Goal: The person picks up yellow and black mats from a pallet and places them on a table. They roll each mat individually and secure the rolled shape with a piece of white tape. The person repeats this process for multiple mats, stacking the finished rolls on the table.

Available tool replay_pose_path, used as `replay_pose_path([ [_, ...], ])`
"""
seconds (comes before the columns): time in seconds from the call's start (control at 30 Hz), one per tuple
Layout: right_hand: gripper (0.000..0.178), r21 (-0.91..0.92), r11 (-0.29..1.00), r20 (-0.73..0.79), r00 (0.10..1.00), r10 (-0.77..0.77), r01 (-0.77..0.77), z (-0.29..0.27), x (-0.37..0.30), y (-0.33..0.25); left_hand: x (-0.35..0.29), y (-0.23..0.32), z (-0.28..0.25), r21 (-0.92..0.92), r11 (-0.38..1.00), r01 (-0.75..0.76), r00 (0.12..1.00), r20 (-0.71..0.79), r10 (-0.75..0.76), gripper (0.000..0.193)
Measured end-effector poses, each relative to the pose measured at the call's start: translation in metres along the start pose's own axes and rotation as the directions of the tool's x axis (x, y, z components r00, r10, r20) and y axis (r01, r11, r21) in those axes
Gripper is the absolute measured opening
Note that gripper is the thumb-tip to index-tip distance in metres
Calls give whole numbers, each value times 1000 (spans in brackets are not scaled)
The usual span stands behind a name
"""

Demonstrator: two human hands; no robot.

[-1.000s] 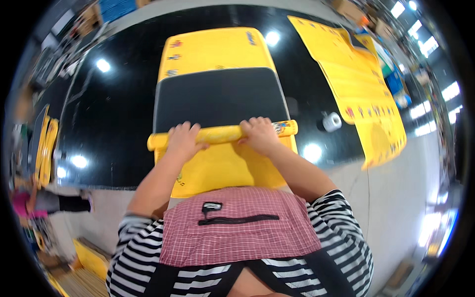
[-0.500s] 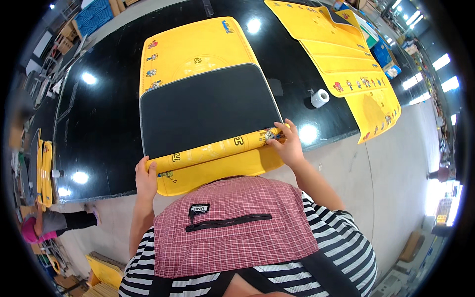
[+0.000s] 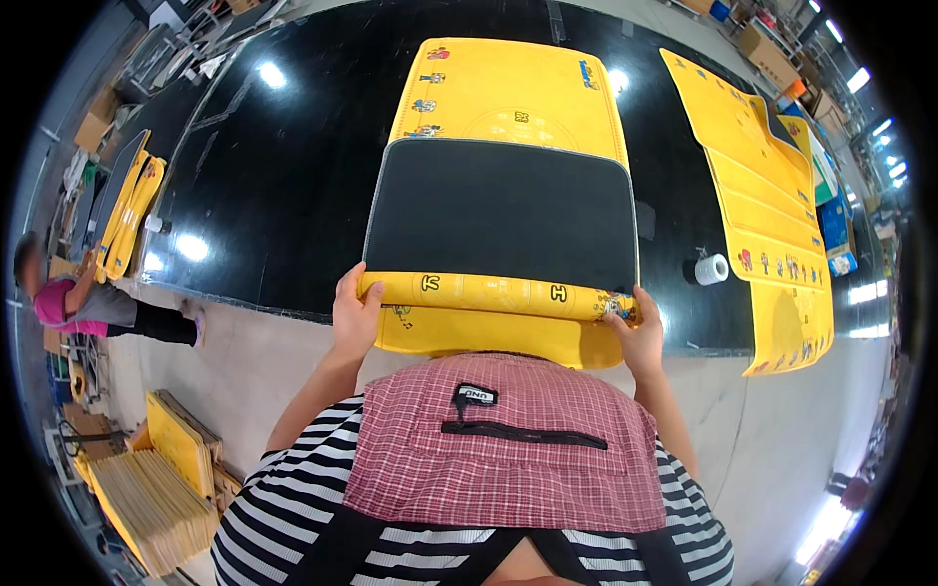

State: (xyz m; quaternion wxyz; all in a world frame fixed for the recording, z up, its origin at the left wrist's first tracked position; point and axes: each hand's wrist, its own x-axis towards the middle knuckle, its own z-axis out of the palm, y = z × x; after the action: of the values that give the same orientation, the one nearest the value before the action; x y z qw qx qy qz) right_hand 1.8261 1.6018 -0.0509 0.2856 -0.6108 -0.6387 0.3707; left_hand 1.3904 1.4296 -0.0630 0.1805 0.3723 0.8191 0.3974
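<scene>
A printed yellow mat (image 3: 508,83) lies on the black table. Its near part is folded back, showing the dark underside (image 3: 503,210). Along the front of that dark area runs a rolled yellow section (image 3: 493,291), and a smooth yellow flap (image 3: 489,334) reaches past the table's front edge toward me. Gripping the roll's left end is my left hand (image 3: 358,311), thumb on top. At the other end my right hand (image 3: 640,330) is closed round the roll, its thumb near a small printed figure. The undersides of both grips are hidden.
More yellow mats (image 3: 772,220) lie spread on the right, beside a white tape roll (image 3: 711,270). Blue boxes (image 3: 837,230) stand behind them. At the far left a person (image 3: 83,303) handles other yellow mats (image 3: 127,210). A yellow stack (image 3: 156,503) stands on the floor lower left.
My view has turned, so the table and mats appear farther right and the roll lies more level in the picture. Both hands keep their hold on the roll's ends.
</scene>
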Motion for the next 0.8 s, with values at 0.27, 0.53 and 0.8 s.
replay_pose_path([
  [0.27,71,-231,972,-10,999,-51,48,5,28,6,-29,48,63,363,673,-644,757,426,495,59],
  [0.53,55,-367,649,283,745,-605,666,94,63,-49,113,118,103,431,613,-663,745,459,483,60],
  [0.8,63,-595,566,369,819,-439,571,124,146,-114,153,127,133,299,701,-648,742,457,491,54],
])
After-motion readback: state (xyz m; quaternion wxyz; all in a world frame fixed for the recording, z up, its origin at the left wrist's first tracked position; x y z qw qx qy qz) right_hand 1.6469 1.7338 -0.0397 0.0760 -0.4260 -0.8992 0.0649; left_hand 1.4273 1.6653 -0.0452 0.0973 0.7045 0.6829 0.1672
